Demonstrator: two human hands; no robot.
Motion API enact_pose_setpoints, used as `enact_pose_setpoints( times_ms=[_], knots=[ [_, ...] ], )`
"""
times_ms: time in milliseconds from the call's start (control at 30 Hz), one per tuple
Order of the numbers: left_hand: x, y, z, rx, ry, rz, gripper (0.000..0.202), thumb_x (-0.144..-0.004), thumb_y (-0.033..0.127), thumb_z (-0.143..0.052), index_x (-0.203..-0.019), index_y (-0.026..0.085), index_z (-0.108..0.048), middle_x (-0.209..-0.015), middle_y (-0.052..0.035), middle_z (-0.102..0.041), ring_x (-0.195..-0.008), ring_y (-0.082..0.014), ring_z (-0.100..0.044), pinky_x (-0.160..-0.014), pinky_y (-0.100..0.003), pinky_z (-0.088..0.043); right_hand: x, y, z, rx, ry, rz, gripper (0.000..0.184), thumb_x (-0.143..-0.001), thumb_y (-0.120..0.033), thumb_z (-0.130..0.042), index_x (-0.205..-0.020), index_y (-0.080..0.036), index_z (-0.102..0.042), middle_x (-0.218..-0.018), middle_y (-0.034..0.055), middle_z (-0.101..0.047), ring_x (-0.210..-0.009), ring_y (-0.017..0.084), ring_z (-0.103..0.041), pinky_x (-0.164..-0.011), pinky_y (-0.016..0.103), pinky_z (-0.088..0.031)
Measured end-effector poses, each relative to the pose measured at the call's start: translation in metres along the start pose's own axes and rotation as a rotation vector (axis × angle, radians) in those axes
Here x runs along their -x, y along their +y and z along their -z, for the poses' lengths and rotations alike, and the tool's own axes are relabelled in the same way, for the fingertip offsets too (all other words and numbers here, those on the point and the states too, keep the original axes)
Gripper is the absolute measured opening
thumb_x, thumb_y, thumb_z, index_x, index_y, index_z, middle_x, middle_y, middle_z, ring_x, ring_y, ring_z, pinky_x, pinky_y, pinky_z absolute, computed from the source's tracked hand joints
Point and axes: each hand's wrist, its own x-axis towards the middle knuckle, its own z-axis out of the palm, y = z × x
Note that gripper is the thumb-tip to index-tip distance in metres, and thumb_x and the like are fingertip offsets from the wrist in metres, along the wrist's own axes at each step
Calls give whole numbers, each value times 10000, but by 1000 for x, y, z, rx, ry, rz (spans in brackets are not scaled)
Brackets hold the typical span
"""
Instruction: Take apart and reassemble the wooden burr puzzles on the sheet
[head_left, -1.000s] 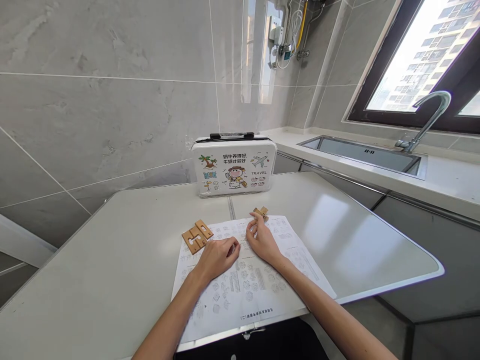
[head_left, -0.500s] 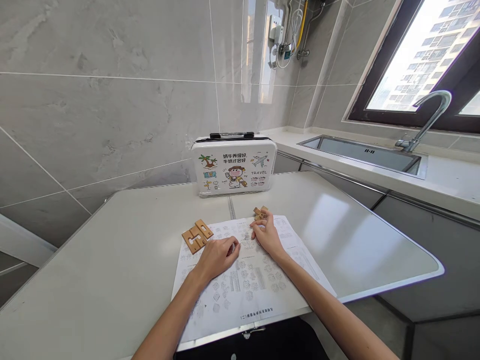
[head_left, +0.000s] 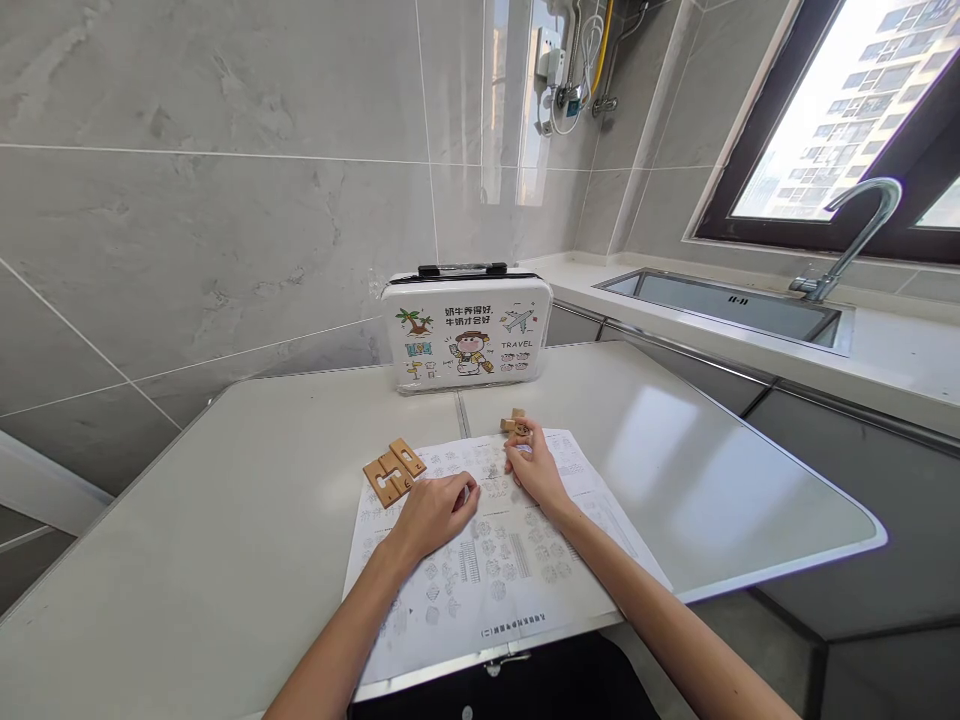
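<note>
My right hand [head_left: 537,466] is raised over the far part of a printed sheet [head_left: 517,600], its fingers closed on a small cluster of interlocking wooden puzzle pieces [head_left: 514,424]. The fingers hide part of the cluster. My left hand [head_left: 445,502] rests on the sheet with its fingers curled in, and nothing shows in it. Just beyond it, several flat wooden puzzle pieces [head_left: 390,478] with notches and numbers lie side by side across the sheet's left edge.
A white case [head_left: 469,335] with cartoon prints and a black handle stands upright at the back of the white folding table [head_left: 225,540], near the tiled wall. A counter with a sink [head_left: 720,305] and a curved faucet [head_left: 862,235] runs along the right.
My right hand has turned the wooden cluster, which now shows a different side and sits slightly further left. My left hand and the flat pieces have stayed where they were.
</note>
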Motion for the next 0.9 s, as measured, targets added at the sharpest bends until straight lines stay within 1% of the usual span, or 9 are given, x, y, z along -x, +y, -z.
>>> enact_pose_setpoints(
  times_ms=[133,333,400,500,600,700,800,900],
  knots=[
    [0,0,0,16,13,3,248,-1023,338,-484,-895,218,-660,-662,8,-671,-571,-146,-603,-570,-277,-367,3,-5,0,94,-23,61,397,-846,-251,-519,-1243,-276,-522,-1030,8,-678,-597,137,-640,-657,313,-526],
    [-1,1,1,-9,-7,12,245,-1027,323,-478,-886,215,-647,-660,14,-660,-571,-146,-597,-581,-270,-375,4,-8,-1,118,-20,104,329,-848,-244,-554,-1174,-286,-560,-993,-6,-706,-571,133,-592,-673,311,-505],
    [-1,1,0,-23,23,35,249,-1029,325,-474,-881,215,-641,-657,13,-654,-574,-150,-595,-586,-277,-373,4,-8,-2,95,-34,107,301,-850,-258,-574,-1151,-285,-572,-977,-11,-707,-561,127,-578,-660,301,-496],
    [-2,1,0,-32,109,108,250,-1033,345,-469,-905,217,-640,-679,7,-658,-595,-160,-601,-594,-286,-376,4,-7,-4,50,-79,101,248,-868,-312,-605,-1113,-278,-589,-973,-10,-703,-543,115,-559,-626,284,-477],
    [-4,2,1,26,187,193,227,-1028,389,-491,-966,225,-636,-714,9,-649,-632,-166,-605,-618,-289,-404,5,-8,-6,-18,-135,96,223,-867,-342,-629,-1073,-265,-592,-982,-8,-701,-533,98,-547,-606,268,-461],
    [-6,3,1,146,242,258,239,-993,443,-566,-1093,229,-610,-855,-6,-673,-725,-174,-622,-688,-303,-460,5,-10,-7,-127,-216,68,256,-852,-366,-648,-1071,-256,-576,-936,-12,-685,-535,96,-538,-561,249,-437],
    [-7,3,0,275,279,284,420,-949,473,-650,-1279,242,-530,-1099,-47,-680,-895,-194,-642,-809,-333,-500,7,-16,-8,-199,-294,54,276,-852,-403,-650,-1064,-249,-567,-844,-23,-654,-525,104,-517,-514,237,-407],
    [-8,2,-2,385,283,290,588,-911,491,-715,-1389,258,-464,-1286,-81,-639,-1055,-216,-627,-921,-363,-496,11,-23,-7,-222,-353,76,238,-864,-414,-644,-1016,-244,-576,-780,-32,-627,-522,105,-502,-509,237,-394]
  ],
)
